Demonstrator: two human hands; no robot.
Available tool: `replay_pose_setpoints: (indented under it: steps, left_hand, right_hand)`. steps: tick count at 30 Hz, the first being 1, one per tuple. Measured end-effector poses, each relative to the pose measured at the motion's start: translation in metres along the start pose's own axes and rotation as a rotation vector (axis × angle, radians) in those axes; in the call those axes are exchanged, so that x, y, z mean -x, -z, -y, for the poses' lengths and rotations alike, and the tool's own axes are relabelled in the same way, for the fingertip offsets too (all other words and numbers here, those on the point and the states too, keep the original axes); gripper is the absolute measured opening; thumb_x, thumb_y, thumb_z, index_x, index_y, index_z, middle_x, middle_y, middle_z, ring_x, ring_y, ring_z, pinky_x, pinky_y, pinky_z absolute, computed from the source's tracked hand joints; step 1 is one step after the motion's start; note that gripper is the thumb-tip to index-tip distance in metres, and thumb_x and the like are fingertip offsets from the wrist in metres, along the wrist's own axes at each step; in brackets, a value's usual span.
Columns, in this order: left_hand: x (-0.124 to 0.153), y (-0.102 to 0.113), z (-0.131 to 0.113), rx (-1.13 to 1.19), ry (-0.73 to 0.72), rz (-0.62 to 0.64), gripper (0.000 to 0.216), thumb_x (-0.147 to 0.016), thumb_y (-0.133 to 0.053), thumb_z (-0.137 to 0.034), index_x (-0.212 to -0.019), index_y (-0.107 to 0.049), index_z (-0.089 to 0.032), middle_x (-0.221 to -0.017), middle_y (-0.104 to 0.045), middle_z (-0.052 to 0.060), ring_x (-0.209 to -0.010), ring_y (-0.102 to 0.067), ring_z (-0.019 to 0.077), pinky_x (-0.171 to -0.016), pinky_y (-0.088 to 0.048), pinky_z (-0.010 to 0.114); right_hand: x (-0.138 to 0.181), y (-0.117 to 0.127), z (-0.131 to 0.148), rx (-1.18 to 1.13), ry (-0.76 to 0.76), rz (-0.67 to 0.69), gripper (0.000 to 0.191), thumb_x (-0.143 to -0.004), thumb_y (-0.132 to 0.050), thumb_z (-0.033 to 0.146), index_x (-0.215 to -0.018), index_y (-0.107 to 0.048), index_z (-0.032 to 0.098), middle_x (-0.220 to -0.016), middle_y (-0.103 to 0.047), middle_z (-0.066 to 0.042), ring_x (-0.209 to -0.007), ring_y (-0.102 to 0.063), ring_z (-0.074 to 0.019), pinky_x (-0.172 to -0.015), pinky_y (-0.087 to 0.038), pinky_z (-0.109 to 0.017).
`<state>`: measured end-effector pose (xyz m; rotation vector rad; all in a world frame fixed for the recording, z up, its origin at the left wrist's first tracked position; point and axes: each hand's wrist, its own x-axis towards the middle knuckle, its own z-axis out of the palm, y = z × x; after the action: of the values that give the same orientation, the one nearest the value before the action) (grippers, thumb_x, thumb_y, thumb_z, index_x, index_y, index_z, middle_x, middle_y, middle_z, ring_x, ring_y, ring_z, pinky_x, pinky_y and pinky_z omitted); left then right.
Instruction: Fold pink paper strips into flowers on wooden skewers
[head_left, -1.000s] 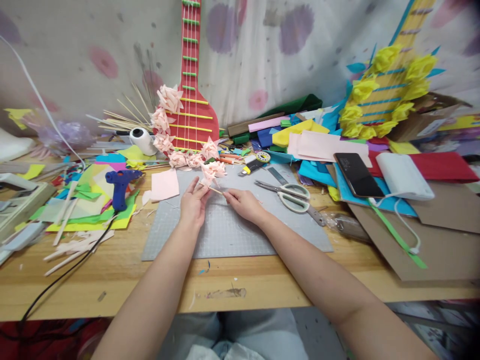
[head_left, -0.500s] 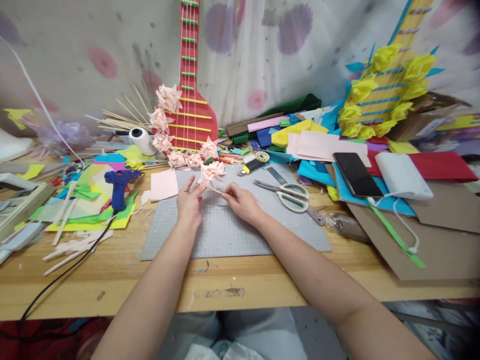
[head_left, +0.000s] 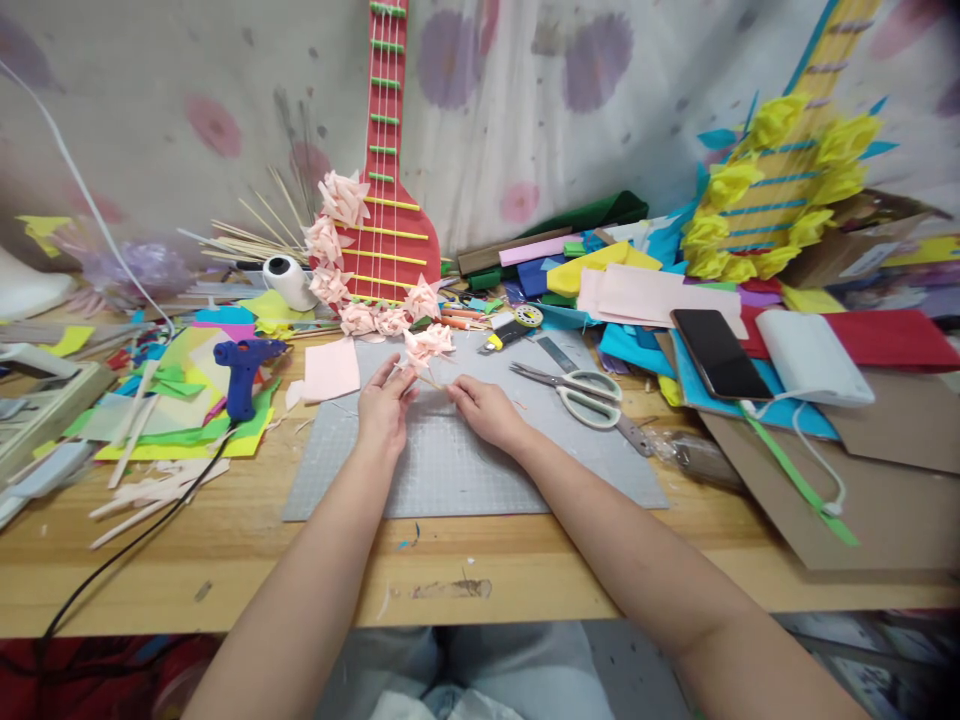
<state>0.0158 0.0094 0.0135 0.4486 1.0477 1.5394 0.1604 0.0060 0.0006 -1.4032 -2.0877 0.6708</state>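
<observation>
Both of my hands work over a grey cutting mat (head_left: pixel 480 470). My left hand (head_left: pixel 384 408) pinches a thin wooden stick (head_left: pixel 429 379) just below a pale pink paper flower (head_left: pixel 426 344) fixed to its far end. My right hand (head_left: pixel 486 408) is closed on the stick's near end. Beyond the flower, a red paper guitar (head_left: pixel 386 225) edged with more pink flowers leans on the wall.
Scissors (head_left: pixel 581 390) and a yellow-black knife (head_left: pixel 502 332) lie right of my hands. A blue glue gun (head_left: pixel 241 368) rests on coloured paper at left, its cord crossing the table edge. A black phone (head_left: pixel 712 352), a white power bank (head_left: pixel 811 355), cardboard and a yellow-flowered guitar (head_left: pixel 780 180) fill the right.
My hands and the flower on its stick stay in almost the same spot; my left fingers have shifted slightly on the stick. The view has drifted a little.
</observation>
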Motion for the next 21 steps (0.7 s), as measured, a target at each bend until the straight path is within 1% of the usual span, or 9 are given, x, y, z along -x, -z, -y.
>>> replay_pose_setpoints:
  steps: [3, 7, 11, 15, 17, 21]
  left_hand:
    - [0.0, -0.001, -0.001, 0.005, 0.007, 0.0, 0.031, -0.061, -0.065, -0.008, -0.091, -0.06, -0.016, -0.074, -0.064, 0.0, -0.058, -0.057, 0.0046, -0.051, -0.042, 0.014]
    - [0.0, -0.002, -0.002, 0.04, 0.007, -0.009, 0.026, -0.061, -0.065, -0.007, -0.085, -0.059, -0.015, -0.071, -0.063, -0.001, -0.056, -0.056, 0.0039, -0.051, -0.042, 0.013]
    - [-0.001, -0.003, 0.0, 0.063, 0.002, -0.006, 0.019, -0.063, -0.064, -0.007, -0.081, -0.058, -0.013, -0.068, -0.061, -0.002, -0.056, -0.056, 0.0028, -0.055, -0.043, 0.013]
    - [-0.002, -0.002, 0.0, 0.07, -0.008, 0.003, 0.02, -0.067, -0.061, -0.008, -0.086, -0.057, -0.012, -0.072, -0.063, 0.0, -0.06, -0.058, 0.0041, -0.058, -0.045, 0.014]
    - [-0.002, -0.001, 0.0, 0.061, 0.002, 0.023, 0.024, -0.067, -0.061, -0.009, -0.09, -0.056, -0.013, -0.075, -0.063, 0.002, -0.064, -0.06, 0.0065, -0.059, -0.046, 0.016]
    - [-0.002, 0.0, 0.001, 0.032, 0.014, 0.027, 0.035, -0.065, -0.06, -0.004, -0.097, -0.052, -0.015, -0.075, -0.064, 0.002, -0.066, -0.061, 0.009, -0.061, -0.048, 0.019]
  right_hand:
    - [0.001, 0.0, 0.0, 0.007, -0.011, -0.025, 0.028, -0.087, -0.03, 0.036, -0.08, -0.053, 0.021, -0.064, -0.057, 0.001, -0.058, -0.05, -0.0103, -0.056, -0.032, -0.02]
    - [0.003, 0.0, 0.003, 0.031, 0.0, -0.083, 0.022, -0.084, -0.038, 0.038, -0.088, -0.051, 0.021, -0.072, -0.06, 0.001, -0.062, -0.052, -0.011, -0.057, -0.032, -0.02]
    - [0.003, 0.001, 0.005, 0.097, -0.01, -0.093, 0.024, -0.086, -0.034, 0.037, -0.084, -0.052, 0.022, -0.068, -0.059, 0.001, -0.062, -0.052, -0.0123, -0.056, -0.03, -0.021]
    - [0.001, 0.001, 0.002, 0.145, -0.04, -0.084, 0.029, -0.087, -0.031, 0.039, -0.081, -0.054, 0.022, -0.067, -0.06, 0.0, -0.063, -0.053, -0.0135, -0.056, -0.029, -0.022]
    - [-0.001, 0.0, -0.001, 0.142, -0.055, -0.073, 0.03, -0.087, -0.03, 0.039, -0.081, -0.054, 0.022, -0.067, -0.06, 0.0, -0.062, -0.052, -0.0131, -0.056, -0.029, -0.021]
    - [-0.003, -0.002, -0.007, 0.09, -0.07, -0.049, 0.032, -0.086, -0.031, 0.04, -0.08, -0.056, 0.021, -0.067, -0.06, 0.0, -0.059, -0.05, -0.0116, -0.055, -0.029, -0.021]
